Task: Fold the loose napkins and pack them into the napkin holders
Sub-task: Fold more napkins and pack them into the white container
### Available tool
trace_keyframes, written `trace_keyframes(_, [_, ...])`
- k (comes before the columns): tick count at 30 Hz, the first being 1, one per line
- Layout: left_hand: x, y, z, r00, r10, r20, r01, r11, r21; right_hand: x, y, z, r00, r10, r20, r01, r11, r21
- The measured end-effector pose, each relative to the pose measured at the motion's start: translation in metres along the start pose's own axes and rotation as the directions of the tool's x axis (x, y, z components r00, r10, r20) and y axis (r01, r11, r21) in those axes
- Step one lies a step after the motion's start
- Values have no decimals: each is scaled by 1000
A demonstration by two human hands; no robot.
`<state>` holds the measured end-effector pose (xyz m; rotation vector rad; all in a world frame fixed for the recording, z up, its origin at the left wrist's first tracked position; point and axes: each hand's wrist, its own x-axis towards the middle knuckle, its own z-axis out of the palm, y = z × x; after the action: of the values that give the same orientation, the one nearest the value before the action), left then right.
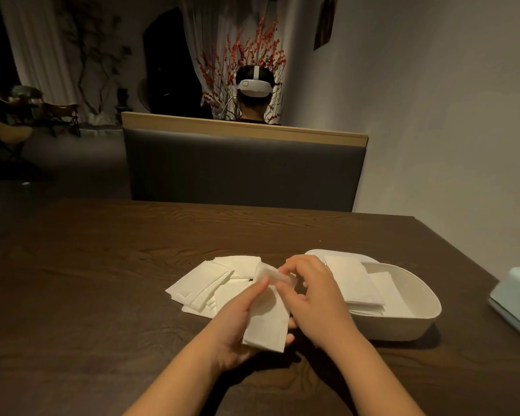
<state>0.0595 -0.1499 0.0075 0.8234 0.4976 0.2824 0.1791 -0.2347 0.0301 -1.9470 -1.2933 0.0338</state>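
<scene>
A white napkin [266, 321] hangs lengthwise between both hands above the dark wooden table [87, 265]. My left hand [237, 328] holds it from below and the left, thumb along its upper edge. My right hand [315, 298] pinches the napkin's top end with curled fingers. A loose pile of white napkins [204, 283] lies spread on the table just behind my hands. To the right stands a cream oval napkin holder [415, 322] with a stack of folded napkins [354, 283] inside.
A pale green box [517, 295] sits at the table's right edge. A grey padded booth back [243, 169] rises behind the table, and a person wearing a white headset sits beyond it, facing away. A wall runs along the right side.
</scene>
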Motion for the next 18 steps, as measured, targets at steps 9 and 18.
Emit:
trace_keyframes(9, [-1,1,-1,995,-90,48,93,993,-71,6,-1,-9,997,-7,71,9,1000,-20])
trace_keyframes(18, [-7,15,27,999,-43,34,46,994,-103,-1,-7,-32,999,6,-37,-6,1000,15])
